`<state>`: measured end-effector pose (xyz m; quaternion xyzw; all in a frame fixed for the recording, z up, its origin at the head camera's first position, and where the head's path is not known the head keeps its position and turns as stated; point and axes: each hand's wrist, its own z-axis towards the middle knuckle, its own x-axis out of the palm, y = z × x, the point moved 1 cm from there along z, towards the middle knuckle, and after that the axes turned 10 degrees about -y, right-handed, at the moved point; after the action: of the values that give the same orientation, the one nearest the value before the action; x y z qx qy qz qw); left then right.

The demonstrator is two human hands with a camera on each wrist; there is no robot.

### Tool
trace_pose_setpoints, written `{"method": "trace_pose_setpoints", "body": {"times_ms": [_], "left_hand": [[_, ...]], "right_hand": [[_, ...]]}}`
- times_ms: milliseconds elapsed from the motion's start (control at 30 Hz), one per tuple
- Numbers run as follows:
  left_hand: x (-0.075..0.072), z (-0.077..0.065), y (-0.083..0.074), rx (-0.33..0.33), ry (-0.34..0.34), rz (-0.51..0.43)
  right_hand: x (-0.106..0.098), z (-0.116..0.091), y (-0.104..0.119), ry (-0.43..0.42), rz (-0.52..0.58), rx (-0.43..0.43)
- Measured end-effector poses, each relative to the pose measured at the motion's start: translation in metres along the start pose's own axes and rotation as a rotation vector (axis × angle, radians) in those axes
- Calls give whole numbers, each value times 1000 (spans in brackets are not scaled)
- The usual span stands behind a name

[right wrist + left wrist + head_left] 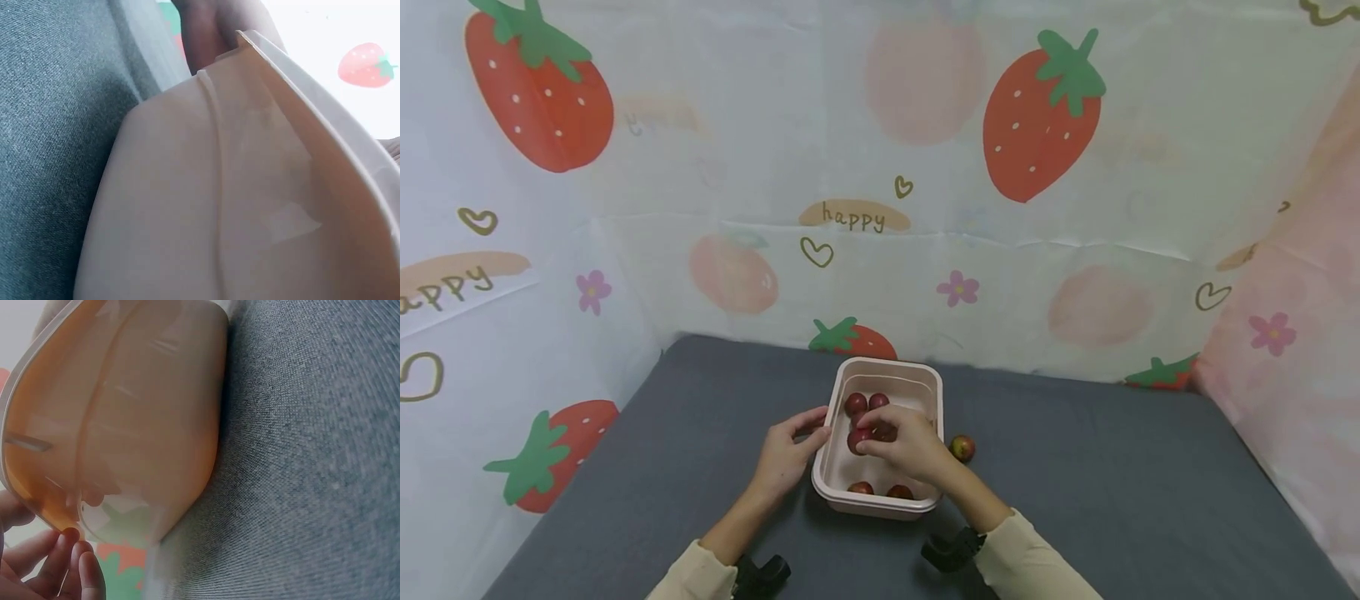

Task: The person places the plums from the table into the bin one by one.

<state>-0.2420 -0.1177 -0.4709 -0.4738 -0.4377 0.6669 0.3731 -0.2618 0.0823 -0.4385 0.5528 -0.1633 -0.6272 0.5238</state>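
A pale pink plastic box (880, 505) stands on the grey cloth, with several dark red plums inside, among them a plum (855, 404) toward its far end and another plum (861, 488) near its front wall. My left hand (784, 454) holds the box's left rim, thumb at the top edge and fingers outside; the left wrist view shows the fingers (56, 556) against the box wall (144, 412). Inside the box, my right hand (910, 442) pinches a red plum (858, 442) between thumb and fingers. The right wrist view shows mostly the box wall (169, 187); the pinched plum is hidden there.
A greenish-red plum (962, 448) lies on the grey tablecloth (1090, 492) just right of the box. White cloth printed with strawberries (1043, 117) hangs behind and on the left; a pinkish cloth (1300, 433) hangs on the right.
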Motion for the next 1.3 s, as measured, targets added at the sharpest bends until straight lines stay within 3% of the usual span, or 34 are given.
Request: {"method": "trace_pose_setpoints", "body": {"times_ms": [633,1300], "left_hand": [[0,-3,-1,30,-4,16],[1,-2,-1,35,-15,13]], "right_hand": [[1,-3,1,44,-115,-23],[1,-2,1,67,-75,5]]}}
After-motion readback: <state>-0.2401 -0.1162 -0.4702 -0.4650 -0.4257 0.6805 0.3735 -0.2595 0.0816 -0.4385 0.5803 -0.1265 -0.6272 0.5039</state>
